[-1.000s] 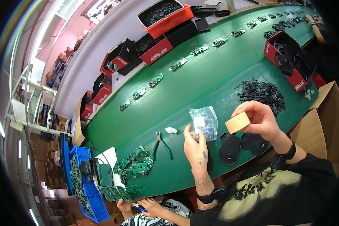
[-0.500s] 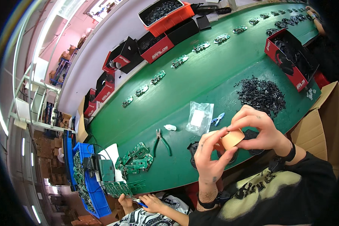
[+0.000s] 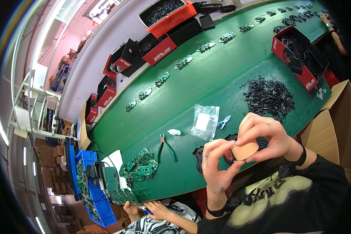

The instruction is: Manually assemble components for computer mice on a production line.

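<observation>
And here we are at the roll of tape (image 3: 246,151), held up over the near side of the counter (image 3: 142,126) between two hands! The left hand (image 3: 219,162) has its grip closed on the roll's left side, finger above, thumb below. The right hand (image 3: 266,136) has its grip clamped on the roll too, fingertips on top, thumb beneath. That double pinch probably steadies the tape and leaves its broad face exposed.

Below the hands, black plastic shells (image 3: 199,159) lie partly hidden, hard by the curved front edge. Just beyond sits the clear bag (image 3: 210,124), blue pliers (image 3: 223,122) right beside it, both apparently parked within easy reach. Green pliers (image 3: 166,149) lie further left, handles toward the person, handy for picking up, I'd judge.

Room to move? The heap of black pieces (image 3: 267,99) crowds the far side of the right hand, but leftward a green stretch runs between bag and green pliers, interrupted by one small white bottle (image 3: 174,132).
</observation>
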A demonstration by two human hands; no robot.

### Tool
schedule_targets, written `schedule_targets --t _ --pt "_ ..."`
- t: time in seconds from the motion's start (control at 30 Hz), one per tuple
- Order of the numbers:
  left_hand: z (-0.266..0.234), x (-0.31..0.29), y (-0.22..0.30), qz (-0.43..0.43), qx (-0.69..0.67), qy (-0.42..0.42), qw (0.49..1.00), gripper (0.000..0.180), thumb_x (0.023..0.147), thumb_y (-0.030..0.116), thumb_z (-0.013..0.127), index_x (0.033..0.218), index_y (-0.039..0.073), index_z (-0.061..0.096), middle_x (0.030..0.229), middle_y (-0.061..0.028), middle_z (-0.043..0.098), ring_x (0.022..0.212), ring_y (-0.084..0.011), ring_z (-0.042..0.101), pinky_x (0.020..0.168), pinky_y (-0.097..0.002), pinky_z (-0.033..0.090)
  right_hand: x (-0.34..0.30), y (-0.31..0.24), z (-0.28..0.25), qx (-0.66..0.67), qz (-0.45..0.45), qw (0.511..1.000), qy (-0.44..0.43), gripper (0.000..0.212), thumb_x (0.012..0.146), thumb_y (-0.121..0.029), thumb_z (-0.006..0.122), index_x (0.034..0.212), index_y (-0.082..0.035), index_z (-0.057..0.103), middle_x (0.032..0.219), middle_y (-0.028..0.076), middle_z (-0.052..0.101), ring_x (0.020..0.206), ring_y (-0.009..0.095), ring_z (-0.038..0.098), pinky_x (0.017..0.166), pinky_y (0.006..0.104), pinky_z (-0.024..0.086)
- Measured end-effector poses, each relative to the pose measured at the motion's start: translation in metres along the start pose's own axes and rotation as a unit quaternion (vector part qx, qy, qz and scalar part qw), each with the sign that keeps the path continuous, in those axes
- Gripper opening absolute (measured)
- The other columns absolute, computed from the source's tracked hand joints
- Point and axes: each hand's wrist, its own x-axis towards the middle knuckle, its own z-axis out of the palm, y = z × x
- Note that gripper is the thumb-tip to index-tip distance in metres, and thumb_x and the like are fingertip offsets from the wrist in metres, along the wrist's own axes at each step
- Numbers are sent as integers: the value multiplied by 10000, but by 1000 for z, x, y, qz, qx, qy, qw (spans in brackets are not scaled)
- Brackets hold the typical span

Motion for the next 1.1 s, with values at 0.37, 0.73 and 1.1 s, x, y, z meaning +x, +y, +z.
schedule_targets --t 0.37,0.73,1.1 --pt "4 2 4 33 -36 29 998 409 783 92 766 1138 -8 590 1109 -147 570 796 -155 598 653 -250 513 -2 6 1 80 33 996 18 416 676 -113 840 1050 -24 683 982 115 685 931 240 639 839 339 491" --pt "-12 19 18 194 217 -11 957 209 727 54 784 916 5 712 925 -109 665 737 -203 622 655 -277 501 -3 6 7 343 230 910 -21 602 786 -173 797 1297 -10 523 1021 85 639 958 132 601 826 269 479" --pt "-22 31 26 261 331 -80 903 246 647 -16 769 881 37 718 822 -53 681 701 -206 654 623 -304 559 -6 11 13 325 260 909 -11 589 825 -156 759 1326 -10 487 971 62 630 894 103 604 793 239 492"
